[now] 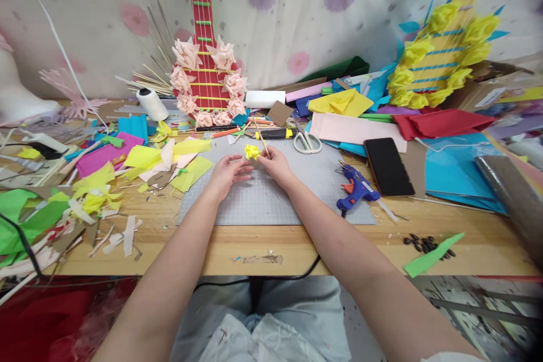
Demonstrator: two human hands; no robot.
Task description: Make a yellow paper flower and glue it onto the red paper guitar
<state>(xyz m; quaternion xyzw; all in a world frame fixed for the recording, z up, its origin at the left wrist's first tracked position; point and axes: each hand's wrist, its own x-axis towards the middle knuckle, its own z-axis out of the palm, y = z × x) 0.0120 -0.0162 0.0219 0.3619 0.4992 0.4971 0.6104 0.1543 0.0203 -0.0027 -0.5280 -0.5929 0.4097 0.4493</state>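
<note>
Both my hands meet over the grey cutting mat [271, 203] in the middle of the wooden table. My right hand [275, 165] pinches a thin wooden stick [261, 136] that slants up and away from me. A small yellow crepe-paper flower [251, 151] sits at the stick's lower end, between my two hands. My left hand [228, 172] has its fingers curled against the flower from the left.
A blue glue gun [355, 189] and a black phone [388, 166] lie right of the mat, white scissors [306, 141] behind it. Yellow, pink and green paper scraps [97, 186] cover the left side. Two paper-flower guitars [207, 68] lean on the wall. Dark seeds [424, 243] lie near the front edge.
</note>
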